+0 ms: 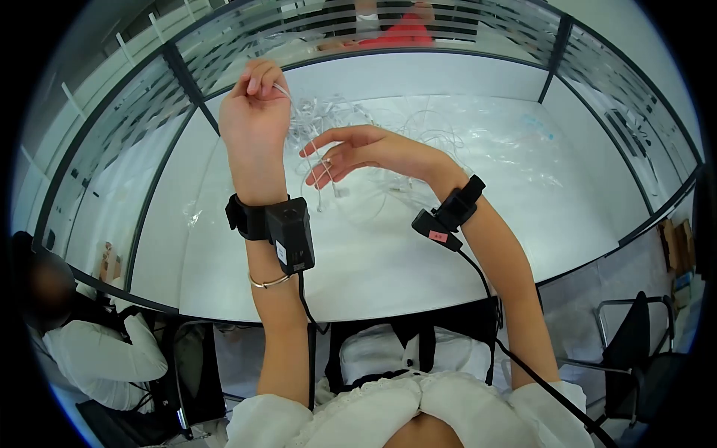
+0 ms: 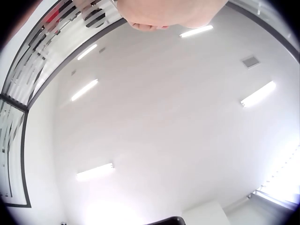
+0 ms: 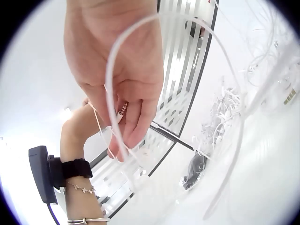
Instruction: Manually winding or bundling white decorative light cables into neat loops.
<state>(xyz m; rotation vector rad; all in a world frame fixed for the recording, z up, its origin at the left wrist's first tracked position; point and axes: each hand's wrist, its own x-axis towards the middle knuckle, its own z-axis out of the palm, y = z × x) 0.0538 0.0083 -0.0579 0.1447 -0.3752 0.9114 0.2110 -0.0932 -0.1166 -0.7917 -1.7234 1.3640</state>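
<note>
My left hand [image 1: 255, 112] is raised at the left, palm side toward me, with its fingers curled round a white earphone cable [image 1: 280, 89]. In the left wrist view only part of that hand [image 2: 168, 11] shows at the top edge. My right hand [image 1: 366, 153] reaches in from the right, lower than the left, with strands of the cable hanging across its fingers. In the right wrist view a ringed metal plug [image 3: 123, 109] sits between the thumb and fingers of this hand [image 3: 115, 56]. A loop of white cable [image 3: 110, 77] arcs in front of the palm.
A tangled heap of white cables [image 1: 321, 116] in clear plastic lies at the back of the white table [image 1: 246, 291]. More loose cables [image 1: 441, 134] spread to its right. Low partitions [image 1: 448, 71] enclose the table. Another person [image 1: 104, 351] sits at the left; a black chair [image 1: 635, 358] stands at the right.
</note>
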